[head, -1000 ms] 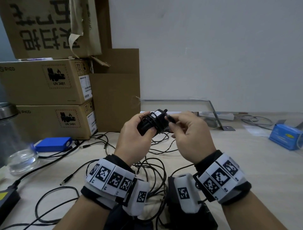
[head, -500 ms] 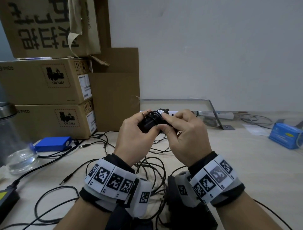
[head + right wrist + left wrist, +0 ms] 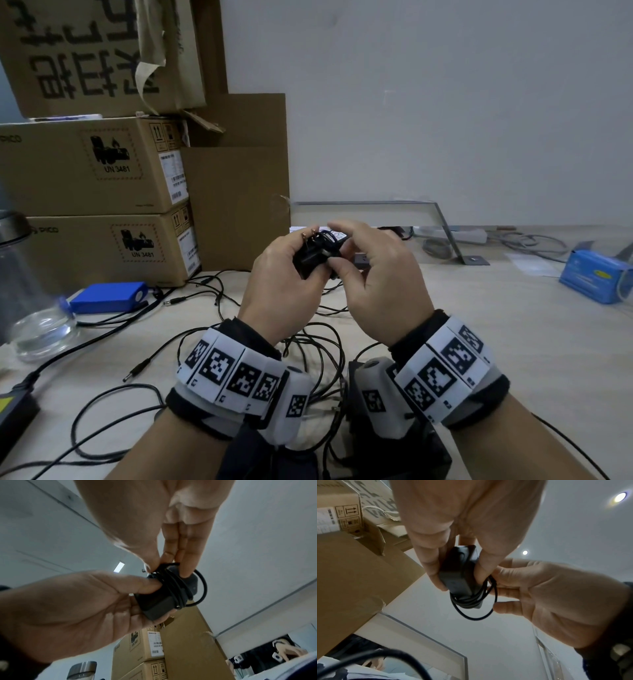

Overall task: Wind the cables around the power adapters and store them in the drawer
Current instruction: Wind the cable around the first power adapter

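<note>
Above the table (image 3: 479, 342) strewn with loose cables (image 3: 318, 346), the left hand (image 3: 284, 284) clasps the black power adapter (image 3: 460, 574). The right hand (image 3: 380, 281), pinching the cable (image 3: 173, 586), has tucked its plug end in since a second ago; winding looks nearly finished.
</note>
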